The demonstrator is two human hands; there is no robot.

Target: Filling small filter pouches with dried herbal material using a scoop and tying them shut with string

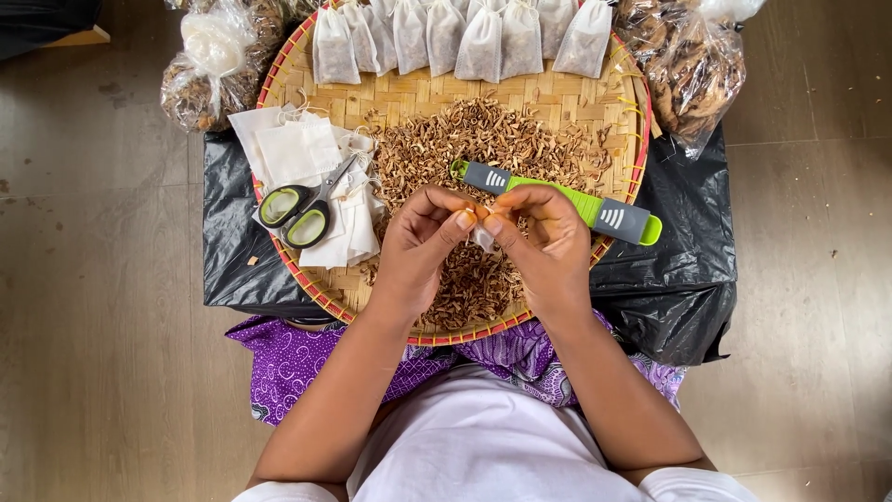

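My left hand (420,244) and my right hand (544,244) meet over a round woven tray (409,93). Both pinch a small white cloth pouch (482,239) between their fingertips; most of it is hidden by the fingers. Under the hands lies a heap of dried brown herb pieces (465,144). A green and grey measuring spoon (557,200) lies on the heap just beyond my right hand. Green-handled scissors (299,212) rest on a stack of empty white pouches (297,158) to the left of my left hand.
Several filled white pouches (465,37) line the tray's far rim. Clear plastic bags of dried material sit at the far left (209,70) and far right (692,65). A black plastic bag (678,270) lies under the tray. Wooden floor (93,279) surrounds it.
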